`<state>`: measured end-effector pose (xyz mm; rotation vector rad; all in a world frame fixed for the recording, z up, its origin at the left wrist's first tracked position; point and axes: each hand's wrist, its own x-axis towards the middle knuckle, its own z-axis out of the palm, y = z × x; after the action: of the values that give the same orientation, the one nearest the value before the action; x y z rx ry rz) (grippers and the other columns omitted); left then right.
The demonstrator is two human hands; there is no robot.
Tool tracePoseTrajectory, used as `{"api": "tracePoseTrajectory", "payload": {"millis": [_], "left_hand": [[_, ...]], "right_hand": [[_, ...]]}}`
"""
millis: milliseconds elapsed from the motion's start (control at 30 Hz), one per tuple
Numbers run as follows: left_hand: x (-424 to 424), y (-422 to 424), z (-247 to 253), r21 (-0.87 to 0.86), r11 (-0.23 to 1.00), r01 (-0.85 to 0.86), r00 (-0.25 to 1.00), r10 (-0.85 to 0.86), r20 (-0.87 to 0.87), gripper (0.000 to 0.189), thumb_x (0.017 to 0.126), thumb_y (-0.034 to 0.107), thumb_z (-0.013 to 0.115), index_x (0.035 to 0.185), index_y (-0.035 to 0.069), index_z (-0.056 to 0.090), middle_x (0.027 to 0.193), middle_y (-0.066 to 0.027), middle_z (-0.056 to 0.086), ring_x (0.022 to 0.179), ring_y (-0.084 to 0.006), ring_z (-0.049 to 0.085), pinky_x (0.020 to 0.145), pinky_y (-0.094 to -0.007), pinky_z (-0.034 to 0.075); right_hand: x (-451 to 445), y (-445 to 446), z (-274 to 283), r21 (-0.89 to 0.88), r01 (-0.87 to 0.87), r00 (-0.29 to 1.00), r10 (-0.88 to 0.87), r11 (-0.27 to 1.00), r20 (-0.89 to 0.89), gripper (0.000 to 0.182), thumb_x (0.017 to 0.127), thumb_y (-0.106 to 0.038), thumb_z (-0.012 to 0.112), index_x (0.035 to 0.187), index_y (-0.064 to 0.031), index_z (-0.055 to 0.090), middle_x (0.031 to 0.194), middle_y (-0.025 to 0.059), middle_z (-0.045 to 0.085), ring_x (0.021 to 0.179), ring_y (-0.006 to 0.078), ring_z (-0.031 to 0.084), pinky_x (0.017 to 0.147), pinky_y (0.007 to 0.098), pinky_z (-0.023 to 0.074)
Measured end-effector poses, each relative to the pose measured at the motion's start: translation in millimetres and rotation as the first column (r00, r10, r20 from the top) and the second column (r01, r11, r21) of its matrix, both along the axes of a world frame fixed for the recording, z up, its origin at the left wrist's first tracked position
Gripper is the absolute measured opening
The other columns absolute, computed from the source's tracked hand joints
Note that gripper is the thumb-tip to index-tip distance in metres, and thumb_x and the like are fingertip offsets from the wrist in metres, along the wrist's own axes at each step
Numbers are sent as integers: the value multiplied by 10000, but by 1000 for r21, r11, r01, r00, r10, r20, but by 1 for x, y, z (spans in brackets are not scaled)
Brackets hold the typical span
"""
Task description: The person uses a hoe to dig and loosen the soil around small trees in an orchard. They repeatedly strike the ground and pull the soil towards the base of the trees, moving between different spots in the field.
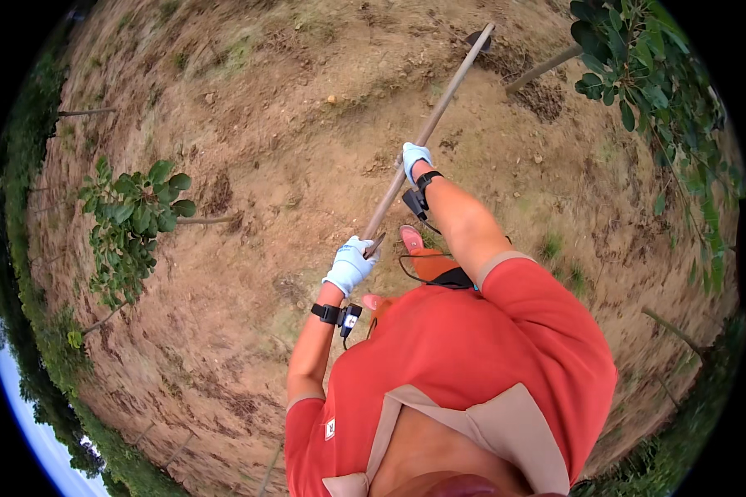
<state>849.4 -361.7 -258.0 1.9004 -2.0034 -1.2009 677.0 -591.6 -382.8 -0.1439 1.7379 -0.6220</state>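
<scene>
A long wooden-handled hoe reaches from my hands up and to the right. Its dark metal blade rests at the soil near the base of a slim tree trunk, partly hidden behind the handle's end. My left hand, in a pale glove, is closed around the lower end of the handle. Higher up the shaft, my right hand, gloved too, grips it with the arm stretched forward. Both wrists carry black straps with small devices and cables.
A leafy young tree leans in at the upper right, its trunk rising near the blade. Another small tree stands at the left. Bare, sloping soil has scattered stones and weeds. My pink shoes are below the handle.
</scene>
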Motion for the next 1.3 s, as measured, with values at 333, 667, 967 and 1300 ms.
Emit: {"api": "tracePoseTrajectory", "payload": {"millis": [333, 667, 967, 1300], "left_hand": [[28, 65, 63, 311, 947, -81, 995, 62, 72, 270, 838, 307, 617, 884, 43, 655, 825, -216, 632, 820, -375, 608, 719, -439, 483], [52, 138, 75, 257, 928, -269, 963, 253, 96, 287, 824, 303, 666, 900, 26, 665, 838, -212, 614, 789, -385, 604, 700, -426, 483], [95, 198, 86, 150, 945, -290, 957, 285, 56, 255, 814, 279, 668, 810, 27, 638, 763, -206, 595, 737, -380, 581, 689, -424, 476], [154, 295, 94, 53, 968, -246, 963, 237, 129, 260, 829, 264, 638, 777, 10, 614, 717, -197, 557, 650, -365, 561, 603, -417, 450]], "right_hand": [[77, 95, -41, 367, -280, 959, 247, 887, 135, 252, 901, -210, 494, 1048, -56, 628, 973, 118, 688, 817, 257, 668, 694, 354, 520], [123, 136, -37, 280, -862, -475, 866, -422, -159, 189, 875, -177, 611, 1020, -93, 699, 983, 59, 699, 808, 235, 668, 628, 348, 541], [188, 203, -68, 230, -935, -335, 884, -269, -327, 183, 877, -239, 586, 946, -151, 729, 976, 2, 711, 874, 223, 677, 686, 351, 550], [289, 304, -150, 271, -829, -552, 639, -489, -536, 141, 833, -247, 616, 900, -199, 730, 941, -5, 711, 869, 223, 673, 730, 320, 554]]}}
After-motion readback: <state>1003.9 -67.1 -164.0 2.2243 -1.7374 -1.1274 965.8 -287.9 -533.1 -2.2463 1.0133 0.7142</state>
